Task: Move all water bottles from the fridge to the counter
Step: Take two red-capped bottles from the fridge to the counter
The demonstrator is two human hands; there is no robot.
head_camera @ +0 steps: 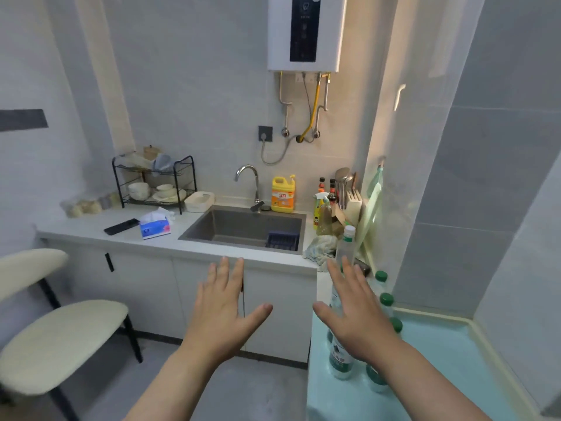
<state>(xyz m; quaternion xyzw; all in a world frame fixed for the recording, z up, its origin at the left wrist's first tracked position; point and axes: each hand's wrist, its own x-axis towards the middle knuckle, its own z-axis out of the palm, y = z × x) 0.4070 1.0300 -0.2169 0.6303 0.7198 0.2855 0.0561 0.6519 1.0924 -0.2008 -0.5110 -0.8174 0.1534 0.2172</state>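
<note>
Now both hands are up in front and hold nothing. The left hand (224,311) has its fingers straight and spread wide, out in front of the cupboard door (282,317). The right hand (355,314) is flat and spread too, and it hovers right over a bunch of water bottles (340,360) with green caps. Those bottles stand close together on a light blue top (440,360) at the right, just beside the end of the counter (91,229). I cannot tell if that blue top is part of the fridge; no open fridge shows. One more bottle with a white cap (346,244) stands on the counter's right end, beside a crumpled cloth (318,249) and near the sink (243,229). What could go wrong? The green-cap bottles are packed tight, so if the right hand grabs one too fast, it may bump the next one and they could tip over like pins. A bottle may be wet and slippy, so it could slide out of the fingers. And the counter's right end is crowded with the cloth and the sauce bottles (326,189), so a bottle set down there could land crooked and roll into the sink.
</note>
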